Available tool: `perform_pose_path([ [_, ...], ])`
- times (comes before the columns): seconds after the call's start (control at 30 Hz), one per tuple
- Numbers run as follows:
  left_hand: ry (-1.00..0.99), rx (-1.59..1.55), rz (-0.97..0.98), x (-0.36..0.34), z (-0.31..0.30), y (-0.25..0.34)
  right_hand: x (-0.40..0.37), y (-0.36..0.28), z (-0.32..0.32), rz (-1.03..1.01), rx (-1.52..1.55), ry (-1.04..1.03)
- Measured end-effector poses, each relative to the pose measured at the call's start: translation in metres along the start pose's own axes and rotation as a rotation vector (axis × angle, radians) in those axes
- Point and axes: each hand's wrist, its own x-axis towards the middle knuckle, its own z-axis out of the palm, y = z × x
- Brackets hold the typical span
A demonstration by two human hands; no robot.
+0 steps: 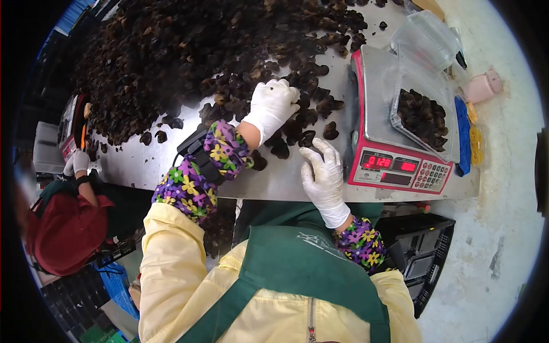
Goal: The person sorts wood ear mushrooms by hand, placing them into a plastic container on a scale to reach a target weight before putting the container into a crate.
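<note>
My left hand (272, 107), in a white glove, is closed with its fingers curled under, over the near edge of a pile of dark brown wood ear mushrooms (171, 51). What it holds, if anything, is hidden beneath it. Lower and to the right, my right hand (324, 177), also gloved, has its thumb apart from its bent fingers. Its fingertips reach a single wood ear mushroom (307, 138) on the metal table (286, 184). Several loose pieces lie around both hands. Right of them, a clear plastic box (396, 114) with wood ear mushrooms inside sits tilted on a red-framed scale (355, 150).
The box's clear lid (426, 40) stands open at the back. Beside the scale lie a blue bundle (462, 134), a yellow bundle (476, 143) and a pink cup (485, 86). A black crate (440, 240) is below the table. At left, a co-worker in red (68, 231) works near another scale (70, 123).
</note>
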Motion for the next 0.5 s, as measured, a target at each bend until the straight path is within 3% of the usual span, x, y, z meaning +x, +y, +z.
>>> perform_pose_path([
  [0.07,-0.017,-0.141,-0.023,-0.001,-0.006,-0.006,-0.002,0.001,0.0,0.005,0.019,0.0],
  [0.13,-0.048,-0.411,-0.175,-0.011,-0.045,-0.004,0.0,-0.001,-0.001,0.003,0.034,0.001],
  [0.2,-0.021,-0.686,-0.198,-0.04,-0.074,-0.02,-0.001,0.0,-0.002,0.005,0.043,-0.006],
  [0.27,-0.026,-0.736,-0.339,-0.087,-0.11,-0.029,0.0,0.0,-0.003,0.005,0.054,-0.014],
  [0.33,-0.085,-0.492,-0.379,-0.146,-0.138,-0.05,0.002,-0.001,-0.004,0.017,0.085,0.001],
  [0.5,-0.258,-0.15,-0.718,-0.299,-0.172,-0.076,0.031,-0.007,-0.009,-0.054,-0.015,0.006],
])
